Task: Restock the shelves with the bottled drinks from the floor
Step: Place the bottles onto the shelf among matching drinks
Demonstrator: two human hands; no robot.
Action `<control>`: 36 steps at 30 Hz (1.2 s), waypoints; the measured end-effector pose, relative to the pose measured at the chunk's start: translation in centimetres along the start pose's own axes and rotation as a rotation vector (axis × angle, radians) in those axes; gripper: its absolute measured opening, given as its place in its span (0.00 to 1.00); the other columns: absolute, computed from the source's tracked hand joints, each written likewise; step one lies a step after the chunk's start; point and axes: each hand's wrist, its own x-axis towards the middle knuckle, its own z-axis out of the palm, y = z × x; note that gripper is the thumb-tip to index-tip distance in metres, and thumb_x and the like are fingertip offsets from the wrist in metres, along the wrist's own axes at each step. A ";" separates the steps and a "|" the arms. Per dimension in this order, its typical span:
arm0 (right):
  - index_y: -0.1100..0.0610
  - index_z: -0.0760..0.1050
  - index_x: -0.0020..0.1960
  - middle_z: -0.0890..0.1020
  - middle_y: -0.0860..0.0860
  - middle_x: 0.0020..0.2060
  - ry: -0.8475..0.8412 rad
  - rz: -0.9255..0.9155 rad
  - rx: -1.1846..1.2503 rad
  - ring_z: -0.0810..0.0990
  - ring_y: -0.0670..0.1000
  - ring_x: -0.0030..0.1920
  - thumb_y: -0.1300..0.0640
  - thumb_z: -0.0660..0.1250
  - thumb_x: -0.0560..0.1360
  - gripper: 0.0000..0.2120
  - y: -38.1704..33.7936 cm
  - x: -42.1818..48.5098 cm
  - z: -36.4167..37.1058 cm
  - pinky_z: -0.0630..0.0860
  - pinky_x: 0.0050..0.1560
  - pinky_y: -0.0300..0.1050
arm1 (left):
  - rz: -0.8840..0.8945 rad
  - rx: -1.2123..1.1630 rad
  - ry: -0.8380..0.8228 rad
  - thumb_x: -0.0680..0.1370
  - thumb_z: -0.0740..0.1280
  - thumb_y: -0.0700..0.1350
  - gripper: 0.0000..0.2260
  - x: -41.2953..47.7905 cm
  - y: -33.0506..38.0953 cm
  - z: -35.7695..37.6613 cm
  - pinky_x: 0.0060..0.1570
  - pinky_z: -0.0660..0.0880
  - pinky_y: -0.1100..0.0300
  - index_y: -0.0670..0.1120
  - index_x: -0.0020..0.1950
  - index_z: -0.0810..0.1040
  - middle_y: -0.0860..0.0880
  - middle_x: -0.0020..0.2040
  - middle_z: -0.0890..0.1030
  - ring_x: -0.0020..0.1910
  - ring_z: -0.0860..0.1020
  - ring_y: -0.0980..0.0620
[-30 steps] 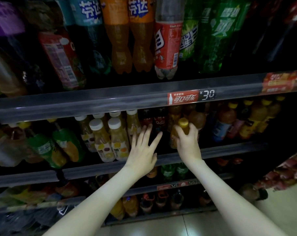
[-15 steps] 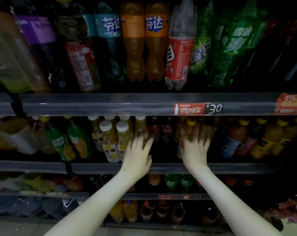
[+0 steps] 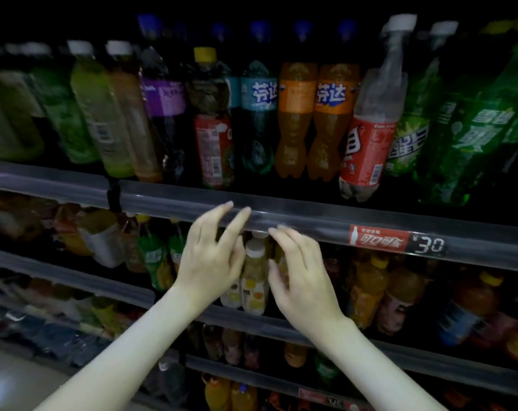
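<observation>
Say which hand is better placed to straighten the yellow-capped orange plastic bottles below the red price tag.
Right, probably. The right hand hangs empty just beside the yellow-capped orange plastic bottles; the left hand sits further away and would cross over it.

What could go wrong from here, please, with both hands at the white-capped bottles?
1. The white-capped bottle sits close between the left hand and right hand; a stray nudge could topple it against its neighbours.
2. The red-labelled bottle above leans out at the shelf edge; jolting the price rail might bring it down.
</observation>
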 end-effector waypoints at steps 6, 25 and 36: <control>0.61 0.66 0.70 0.73 0.54 0.63 0.078 -0.015 0.065 0.70 0.50 0.66 0.59 0.63 0.77 0.22 -3.7 8.8 1.3 0.64 0.69 0.37 | -0.093 0.152 0.092 0.77 0.64 0.42 0.23 5.3 -6.8 -3.5 0.63 0.67 0.45 0.45 0.72 0.68 0.36 0.66 0.69 0.64 0.68 0.39; 0.60 0.66 0.69 0.77 0.48 0.58 0.397 0.464 0.189 0.75 0.41 0.59 0.48 0.77 0.68 0.36 -7.4 14.3 5.8 0.72 0.59 0.31 | 0.086 -0.372 -0.050 0.78 0.64 0.48 0.26 3.1 -12.1 -4.8 0.71 0.60 0.58 0.45 0.74 0.61 0.43 0.70 0.65 0.70 0.65 0.45; 0.63 0.75 0.59 0.79 0.42 0.49 0.291 0.737 0.050 0.75 0.31 0.54 0.53 0.79 0.64 0.28 -5.0 -3.3 4.3 0.67 0.53 0.22 | 0.232 -0.600 -0.273 0.76 0.68 0.45 0.26 -5.2 -3.4 1.9 0.68 0.66 0.53 0.42 0.72 0.63 0.43 0.68 0.67 0.67 0.67 0.45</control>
